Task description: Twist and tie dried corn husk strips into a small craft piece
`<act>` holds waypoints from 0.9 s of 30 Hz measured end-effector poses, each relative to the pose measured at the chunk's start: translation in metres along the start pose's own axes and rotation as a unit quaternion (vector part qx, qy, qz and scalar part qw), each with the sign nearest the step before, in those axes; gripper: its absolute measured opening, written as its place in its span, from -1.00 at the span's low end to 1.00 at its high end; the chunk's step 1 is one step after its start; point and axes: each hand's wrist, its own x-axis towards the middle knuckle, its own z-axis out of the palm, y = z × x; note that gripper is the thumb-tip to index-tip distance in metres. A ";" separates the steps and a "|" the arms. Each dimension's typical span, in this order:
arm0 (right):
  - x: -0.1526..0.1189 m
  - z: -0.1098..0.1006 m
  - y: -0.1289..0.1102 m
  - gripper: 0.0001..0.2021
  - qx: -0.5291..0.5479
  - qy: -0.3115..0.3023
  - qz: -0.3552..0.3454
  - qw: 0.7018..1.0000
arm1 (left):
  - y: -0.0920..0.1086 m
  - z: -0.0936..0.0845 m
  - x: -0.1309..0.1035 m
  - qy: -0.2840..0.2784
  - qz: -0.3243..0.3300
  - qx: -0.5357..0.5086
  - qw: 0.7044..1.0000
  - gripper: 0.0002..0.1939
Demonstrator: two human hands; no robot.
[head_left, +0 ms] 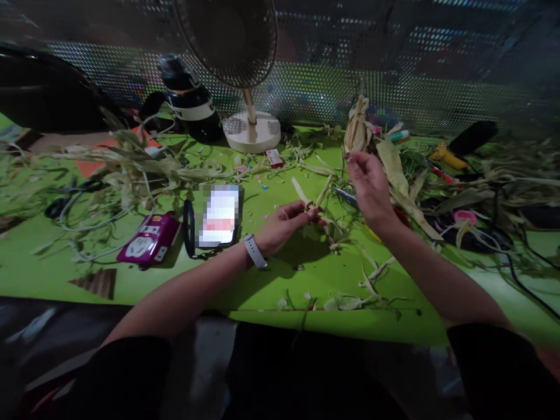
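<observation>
My left hand (292,220) pinches a small piece made of pale, dry corn husk strips (322,191). Two strips stick up above its fingers, and frayed ends hang below. My right hand (370,184) is raised to the right with thumb and fingertips pressed together. What those fingers hold, if anything, is too small to make out. Behind them stands an upright bundle of dry husk (356,125); I cannot tell whether the fingertips touch it. A dark pointed tool (345,197) lies partly hidden under my right hand. Wide husk leaves (394,163) lie beside that wrist.
A phone (221,214) with a lit screen and a purple power socket (149,239) lie at the left. A desk fan (252,133) and black bottle (192,105) stand behind. Husk scraps litter the green table (262,286). A yellow-handled tool (448,156) lies at the right.
</observation>
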 end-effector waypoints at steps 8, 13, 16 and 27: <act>-0.013 0.016 -0.004 -0.71 0.151 -0.167 0.164 0.960 | 0.004 0.004 -0.002 0.035 -0.038 -0.007 0.999 -0.65; -0.021 0.022 -0.006 -0.74 0.175 -0.133 0.158 0.963 | 0.004 0.006 -0.002 0.025 -0.029 0.026 0.999 -0.64; -0.020 0.024 0.001 -0.75 0.176 -0.120 0.156 0.964 | 0.003 0.007 -0.003 0.016 -0.037 0.043 0.998 -0.65; -0.025 0.005 -0.022 -0.67 -0.070 -0.182 -0.020 0.981 | 0.009 -0.002 0.008 0.177 0.118 0.026 0.977 -0.69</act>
